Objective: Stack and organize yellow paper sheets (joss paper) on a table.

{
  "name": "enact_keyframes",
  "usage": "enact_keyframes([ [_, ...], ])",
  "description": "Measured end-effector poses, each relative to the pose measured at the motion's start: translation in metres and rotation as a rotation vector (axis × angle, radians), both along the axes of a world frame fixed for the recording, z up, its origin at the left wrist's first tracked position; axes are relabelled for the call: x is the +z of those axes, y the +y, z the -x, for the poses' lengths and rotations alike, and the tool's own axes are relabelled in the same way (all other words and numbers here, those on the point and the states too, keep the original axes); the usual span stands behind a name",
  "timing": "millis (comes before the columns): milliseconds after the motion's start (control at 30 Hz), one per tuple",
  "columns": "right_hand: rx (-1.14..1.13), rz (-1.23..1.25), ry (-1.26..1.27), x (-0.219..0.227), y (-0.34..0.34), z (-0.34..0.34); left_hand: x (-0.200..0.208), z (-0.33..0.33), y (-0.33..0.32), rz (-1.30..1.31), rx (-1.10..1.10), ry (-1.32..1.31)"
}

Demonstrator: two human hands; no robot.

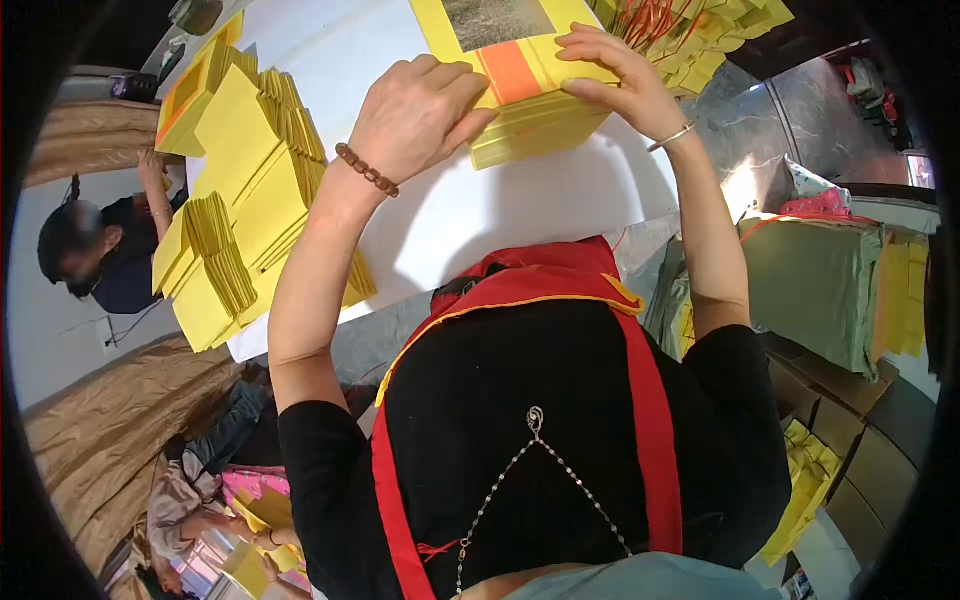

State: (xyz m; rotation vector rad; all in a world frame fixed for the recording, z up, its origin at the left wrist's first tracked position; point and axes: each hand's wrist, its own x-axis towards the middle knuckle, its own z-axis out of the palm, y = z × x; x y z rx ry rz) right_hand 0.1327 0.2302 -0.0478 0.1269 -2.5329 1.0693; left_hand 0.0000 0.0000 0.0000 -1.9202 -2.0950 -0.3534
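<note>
Head view: half-curled left hand [425,112] and looser right hand [635,85] are touching orange-banded yellow rectangular papery block [540,130] between them; whether gripping, cannot tell; far end running off-frame.

bright light casts soft shadows across the white worktop [530,205]; glare whitens the floor [735,130]; fisheye edges curve into black.

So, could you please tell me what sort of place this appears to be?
Probably a small packing or paper-goods workshop: stacks of yellow card pieces sit on a white table, a heap with red cords lies beyond, and brown boxes stand at the lower right.
</note>
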Motion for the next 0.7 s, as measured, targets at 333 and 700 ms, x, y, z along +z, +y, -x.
enact_keyframes([
  [333,0.015,0.071,0.0,0.003,0.002,0.001,0.0,0.004,0.003,0.013,-0.058,0.101],
  [700,-0.089,0.467,0.04,-0.005,0.003,0.004,0.003,0.029,0.004,-0.008,0.103,-0.487],
])
